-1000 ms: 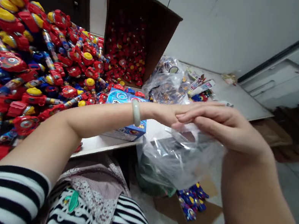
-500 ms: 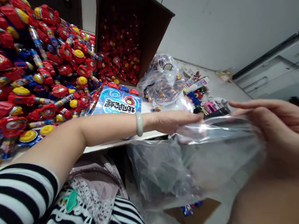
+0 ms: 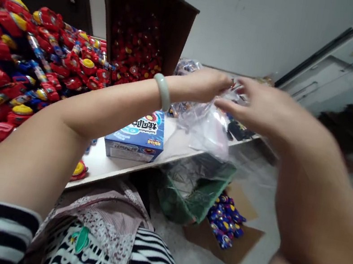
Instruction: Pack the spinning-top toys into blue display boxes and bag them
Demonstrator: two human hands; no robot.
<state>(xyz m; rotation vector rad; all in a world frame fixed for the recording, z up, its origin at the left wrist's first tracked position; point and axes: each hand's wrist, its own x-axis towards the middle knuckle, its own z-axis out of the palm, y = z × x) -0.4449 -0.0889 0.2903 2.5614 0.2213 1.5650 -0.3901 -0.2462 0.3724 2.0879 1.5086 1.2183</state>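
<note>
My left hand [image 3: 212,86], below a pale bangle [image 3: 162,92], reaches over the table with its fingers closed at the clear plastic bag [image 3: 211,133]. The thin, crumpled bag hangs below it, across the table's front edge. Beside it, my right hand [image 3: 258,103] has thumb and fingers apart around part of the plastic; motion blurs the fingertips. Under the left forearm stands a blue printed box [image 3: 136,143]. Behind the hands, a clear bag of small toys [image 3: 188,66] is partly hidden.
Red, yellow and blue toys [image 3: 37,66] are heaped on the left. A cardboard carton [image 3: 181,28] full of red toys lies open behind. Below the table edge are a green bin [image 3: 183,208] holding clear plastic and blue toys [image 3: 226,218] on cardboard.
Both hands have moved up and away over the table, closer together. The clear bag stretched between them no longer covers the bin and floor. More of the blue box shows.
</note>
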